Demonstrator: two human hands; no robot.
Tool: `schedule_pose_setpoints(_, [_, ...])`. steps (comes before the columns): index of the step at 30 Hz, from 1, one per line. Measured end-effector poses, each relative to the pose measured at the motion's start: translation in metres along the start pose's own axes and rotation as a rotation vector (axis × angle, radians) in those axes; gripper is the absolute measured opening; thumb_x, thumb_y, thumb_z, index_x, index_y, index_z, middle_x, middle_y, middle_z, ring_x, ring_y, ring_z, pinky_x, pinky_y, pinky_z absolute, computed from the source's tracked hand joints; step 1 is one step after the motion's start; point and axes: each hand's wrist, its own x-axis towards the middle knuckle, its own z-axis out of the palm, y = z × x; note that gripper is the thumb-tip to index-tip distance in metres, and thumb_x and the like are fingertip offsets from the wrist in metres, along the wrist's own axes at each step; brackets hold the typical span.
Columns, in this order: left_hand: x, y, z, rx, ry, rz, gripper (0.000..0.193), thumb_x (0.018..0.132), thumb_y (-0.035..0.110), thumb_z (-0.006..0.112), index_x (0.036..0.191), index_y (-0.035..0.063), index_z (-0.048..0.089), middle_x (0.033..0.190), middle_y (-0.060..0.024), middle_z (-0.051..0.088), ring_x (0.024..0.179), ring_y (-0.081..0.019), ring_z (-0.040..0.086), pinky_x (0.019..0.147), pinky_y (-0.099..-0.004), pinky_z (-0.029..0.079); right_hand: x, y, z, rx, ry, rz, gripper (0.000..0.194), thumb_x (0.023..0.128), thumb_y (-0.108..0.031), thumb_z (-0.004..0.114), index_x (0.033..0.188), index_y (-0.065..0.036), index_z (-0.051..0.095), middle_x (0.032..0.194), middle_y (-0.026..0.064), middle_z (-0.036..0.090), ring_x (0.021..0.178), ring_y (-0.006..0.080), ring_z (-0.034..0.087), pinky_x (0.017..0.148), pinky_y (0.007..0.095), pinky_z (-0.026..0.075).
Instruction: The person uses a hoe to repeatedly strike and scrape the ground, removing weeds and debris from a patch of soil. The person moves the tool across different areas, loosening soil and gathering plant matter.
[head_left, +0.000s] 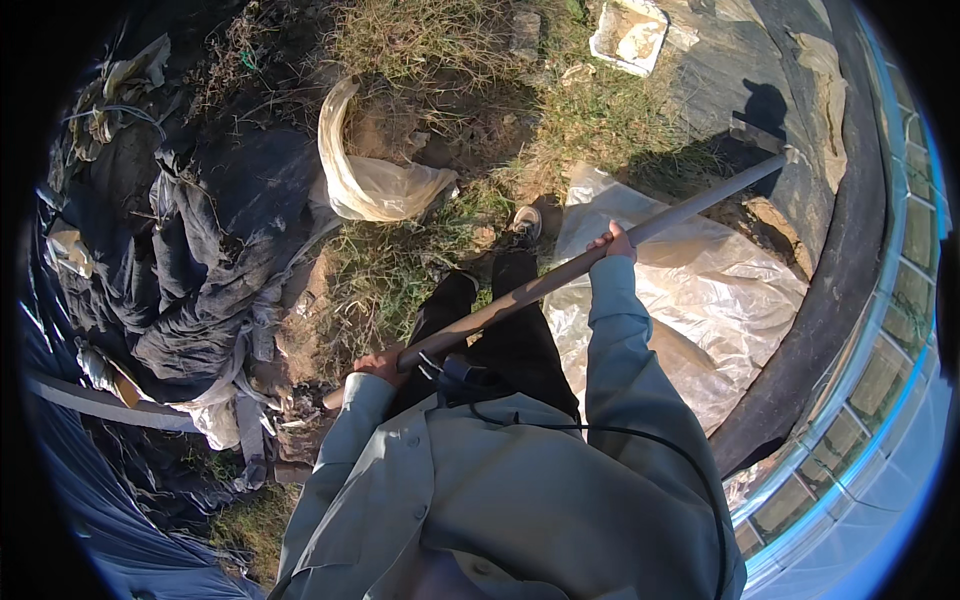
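Both my hands grip a long wooden-handled tool (540, 285) that slants across my body, rising to the upper right. My left hand (381, 365) is wrapped around the handle near its lower end, close to my waist. Farther up the shaft, my right hand (616, 244) holds it above a crumpled clear plastic sheet (697, 300). At the far end sits a flat hoe-like head (756, 135), partly in shadow, near dark ground fabric (705, 82). Its exact shape is hard to make out.
Bunched black fabric (187, 285) lies at left. A curled strip of plastic film (341, 165) rests on soil and grass ahead. A white foam box (630, 36) stands beyond. On the right runs a rolled dark edge (817, 322) beside a blue-edged metal frame (889, 277).
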Motion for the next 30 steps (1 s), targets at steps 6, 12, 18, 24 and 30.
schedule_pose_setpoints(6, [0.044, 0.039, 0.003, 0.084, 0.032, -0.052, 0.022, 0.077, 0.026, 0.060, 0.097, 0.0178, 0.060, 0.081, -0.0151, 0.066, 0.079, -0.0368, 0.063, 0.072, -0.0450, 0.047, 0.104, -0.001, -0.007, 0.016, 0.028, 0.112, 0.026, 0.082, -0.016, 0.064, 0.068, -0.009, 0.044, 0.051, 0.0029, 0.041, 0.040, 0.0188, 0.044, 0.039, 0.0375, 0.042])
schedule_pose_setpoints(12, [0.046, 0.090, -0.052, 0.019, -0.169, -0.336, 0.016, 0.077, 0.028, 0.061, 0.088, 0.0175, 0.057, 0.074, -0.0142, 0.065, 0.076, -0.0360, 0.063, 0.068, -0.0475, 0.045, 0.121, 0.077, -0.015, -0.054, 0.123, 0.340, 0.021, 0.085, -0.022, 0.064, 0.079, -0.012, 0.046, 0.051, 0.0021, 0.042, 0.042, 0.0184, 0.044, 0.042, 0.0380, 0.043])
schedule_pose_setpoints(18, [0.065, 0.134, -0.069, 0.181, -0.159, -0.345, 0.020, 0.074, 0.028, 0.064, 0.086, 0.0139, 0.056, 0.072, -0.0147, 0.065, 0.070, -0.0369, 0.064, 0.064, -0.0510, 0.046, 0.144, 0.038, -0.026, 0.254, -0.093, 0.448, 0.023, 0.084, -0.024, 0.065, 0.076, -0.014, 0.045, 0.056, -0.0002, 0.041, 0.045, 0.0157, 0.043, 0.044, 0.0345, 0.041])
schedule_pose_setpoints(24, [0.066, 0.132, -0.038, 0.140, -0.209, -0.316, 0.022, 0.076, 0.034, 0.062, 0.089, 0.0172, 0.058, 0.074, -0.0144, 0.066, 0.072, -0.0358, 0.065, 0.066, -0.0492, 0.046, 0.141, 0.031, -0.003, 0.026, 0.068, 0.351, 0.023, 0.080, -0.018, 0.069, 0.080, -0.010, 0.047, 0.057, 0.0024, 0.042, 0.041, 0.0169, 0.042, 0.039, 0.0367, 0.041])
schedule_pose_setpoints(30, [0.097, 0.128, -0.001, 0.045, -0.235, -0.212, 0.022, 0.075, 0.035, 0.061, 0.093, 0.0220, 0.060, 0.073, -0.0099, 0.064, 0.073, -0.0336, 0.064, 0.065, -0.0438, 0.047, 0.097, -0.061, 0.022, -0.079, 0.115, 0.031, 0.022, 0.079, -0.013, 0.068, 0.076, -0.007, 0.047, 0.055, 0.0029, 0.043, 0.040, 0.0165, 0.044, 0.037, 0.0345, 0.041])
